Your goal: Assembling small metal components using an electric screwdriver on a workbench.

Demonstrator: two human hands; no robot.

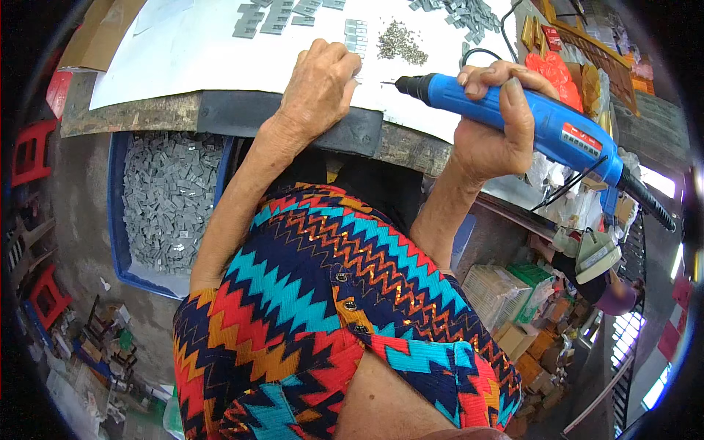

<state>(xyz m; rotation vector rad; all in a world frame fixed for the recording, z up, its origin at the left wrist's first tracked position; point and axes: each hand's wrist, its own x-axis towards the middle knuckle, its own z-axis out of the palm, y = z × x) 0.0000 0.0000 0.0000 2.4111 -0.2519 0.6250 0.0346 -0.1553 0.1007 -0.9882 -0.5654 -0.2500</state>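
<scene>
My right hand (493,136) is wrapped round a blue electric screwdriver (546,132) with a black nose. Its thin bit points left, just above the white table surface and a short way from my left fingertips. My left hand (317,92) rests at the table's near edge, fingers curled and pressed together; whatever they may pinch is too hidden to make out. Just beyond it lies a short row of small grey flat parts (356,35). To the right of that row sits a heap of tiny brass-coloured screws (401,42).
Grey parts lie in rows (275,16) at the far left and in a loose pile (463,16) at the far right. Below the table's left side stands a blue bin (116,213) full of grey parts. A black cable (504,33) curves beside the pile. Another person (616,295) is at right.
</scene>
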